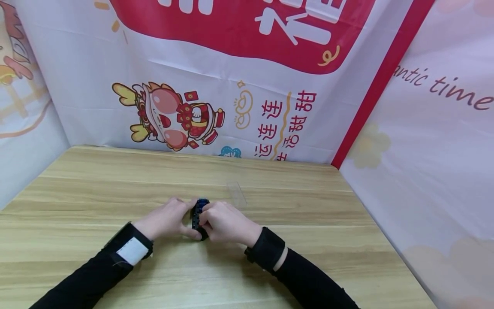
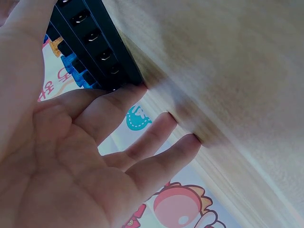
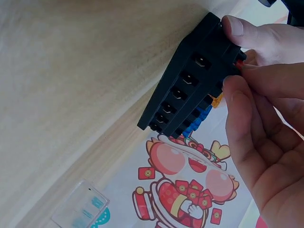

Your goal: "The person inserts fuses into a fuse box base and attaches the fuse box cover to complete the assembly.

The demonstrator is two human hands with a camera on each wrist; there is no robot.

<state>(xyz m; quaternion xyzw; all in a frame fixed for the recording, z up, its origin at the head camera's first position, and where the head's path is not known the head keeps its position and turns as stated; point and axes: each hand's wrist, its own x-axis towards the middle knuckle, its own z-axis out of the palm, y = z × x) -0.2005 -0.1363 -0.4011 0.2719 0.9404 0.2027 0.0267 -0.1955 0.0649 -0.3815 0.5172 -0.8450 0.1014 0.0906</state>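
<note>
A black fuse block [image 1: 196,218] stands on the wooden table, a row of metal-lined slots [image 3: 178,93] along its side. Blue fuses [image 3: 195,122] and an orange fuse [image 3: 216,100] sit along its top. My left hand [image 1: 171,219] holds the block by its two ends, thumb at the near end and index finger at the far one; the other fingers [image 2: 152,137] reach down to the tabletop. Between thumb and index finger, my right hand [image 1: 228,224] pinches a small red fuse [image 3: 239,63] over the block's near end. Those fingertips partly cover it.
A clear plastic cover [image 1: 237,194] lies on the table beyond my right hand. Printed cloth [image 1: 216,64] hangs along the table's back edge, with more cloth at the left and right sides.
</note>
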